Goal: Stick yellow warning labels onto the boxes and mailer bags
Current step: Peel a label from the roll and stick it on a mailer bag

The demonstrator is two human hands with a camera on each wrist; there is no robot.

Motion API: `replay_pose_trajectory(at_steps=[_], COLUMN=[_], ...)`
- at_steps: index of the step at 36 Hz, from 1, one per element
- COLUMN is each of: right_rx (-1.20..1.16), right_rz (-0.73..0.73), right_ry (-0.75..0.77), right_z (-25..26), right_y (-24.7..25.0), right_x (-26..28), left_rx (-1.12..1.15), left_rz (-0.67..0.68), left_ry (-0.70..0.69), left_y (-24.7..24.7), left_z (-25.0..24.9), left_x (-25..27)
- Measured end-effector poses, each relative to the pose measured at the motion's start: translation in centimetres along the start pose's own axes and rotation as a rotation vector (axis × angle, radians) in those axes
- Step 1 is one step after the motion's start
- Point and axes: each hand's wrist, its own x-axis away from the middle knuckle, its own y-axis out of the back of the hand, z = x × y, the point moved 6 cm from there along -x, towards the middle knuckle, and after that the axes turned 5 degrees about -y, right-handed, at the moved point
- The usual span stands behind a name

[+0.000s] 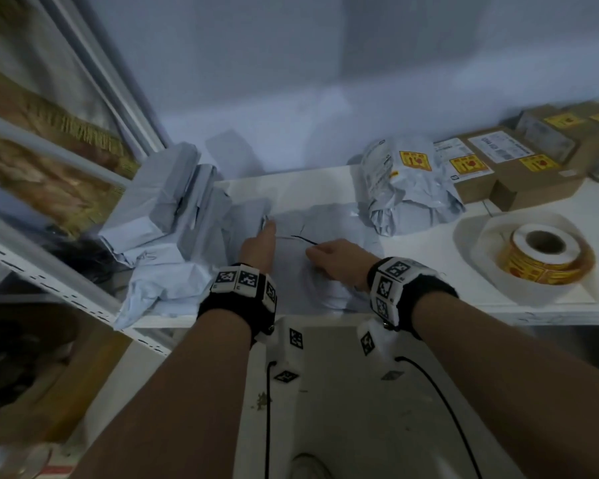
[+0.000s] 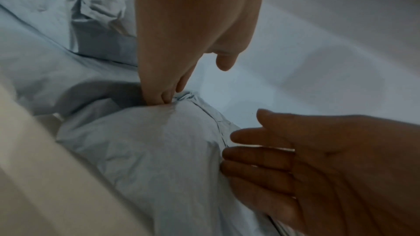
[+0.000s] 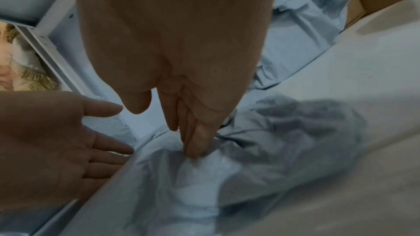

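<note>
A plain grey mailer bag (image 1: 325,219) lies crumpled in the middle of the white table (image 1: 429,292), with no yellow label showing on it. My left hand (image 1: 258,242) reaches to its far left corner, fingertips (image 2: 167,99) pressing on the bunched plastic (image 2: 159,150). My right hand (image 1: 329,259) lies on top of the bag, its straight fingers (image 3: 195,143) pushing into the creased surface (image 3: 272,150). Neither hand holds a label. The roll of yellow warning labels (image 1: 547,261) stands to the right, apart from both hands.
A heap of plain grey mailer bags (image 1: 163,209) is stacked at the left against the shelf frame. At the back right sit a labelled bag (image 1: 405,188) and cardboard boxes (image 1: 519,167) with yellow labels. White liner paper curls around the roll.
</note>
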Motion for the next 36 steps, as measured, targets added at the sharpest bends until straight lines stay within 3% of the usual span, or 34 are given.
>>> replay_pose_trajectory(at_steps=[5, 12, 18, 22, 26, 31, 36], right_rx=[-0.041, -0.112, -0.23, -0.329, -0.41, -0.495, -0.427], right_rz=[0.037, 0.086, 0.083, 0.02, -0.099, -0.038, -0.055], right_ry=[-0.016, -0.027, -0.029, -0.018, -0.072, -0.057, -0.034], right_z=[-0.1, 0.0, 0.2, 0.3, -0.6, -1.0, -3.0], right_y=[-0.5, -0.5, 0.2, 0.9, 2.3, 3.8, 4.8], right_x=[-0.4, -0.1, 0.4, 0.2, 0.5, 1.3, 0.4], left_rx=[0.085, 0.141, 0.083, 0.167, 0.286, 0.308, 0.295], left_rz=[0.0, 0.058, 0.129, 0.187, 0.311, 0.338, 0.359], left_ry=[0.07, 0.134, 0.073, 0.063, 0.044, -0.001, -0.032], left_y=[0.2, -0.7, -1.4, -2.5, -4.2, -4.3, -4.6], left_z=[-1.2, -0.8, -0.5, -4.2, -5.2, -5.7, -6.7], left_x=[3.6, 3.7, 1.1, 5.7, 7.1, 7.6, 8.2])
